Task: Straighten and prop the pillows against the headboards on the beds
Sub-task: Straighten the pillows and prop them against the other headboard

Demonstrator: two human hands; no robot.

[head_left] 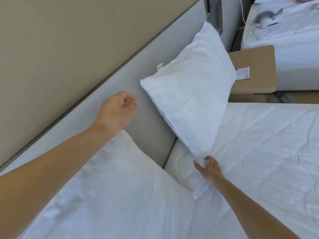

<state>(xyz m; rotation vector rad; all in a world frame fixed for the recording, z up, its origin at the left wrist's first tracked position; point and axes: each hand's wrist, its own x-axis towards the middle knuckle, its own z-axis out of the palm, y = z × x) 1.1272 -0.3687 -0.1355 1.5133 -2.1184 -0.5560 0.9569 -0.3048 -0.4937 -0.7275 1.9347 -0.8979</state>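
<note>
We see a white pillow standing on one corner at the head end of the bed, tilted, its back leaning on the grey padded headboard. A small tag sticks up at its upper left edge. Its lowest corner meets the mattress close to the headboard, approx. at the middle of the bed's head edge. Our right hand pinches that bottom corner: thumb and fingers closed on the fabric, palm low on the quilted white cover.

Our left hand hangs in front of the headboard, just left of the pillow and not touching it; fingers curled into a loose fist, holding nothing that we can make out. Bare forearm runs down to the lower left of the view.

Under the left arm lies a 2nd pillow, white & creased, flat at the head end of the bed, w/ its top corner against the headboard.

Above the headboard runs a beige wall panel. Beyond the bed's far side stands a tan nightstand w/ a white paper slip on top, partly behind the upright pillow. Past it, top right, is another bed w/ rumpled white sheets; a white cable hangs nearby.
</note>
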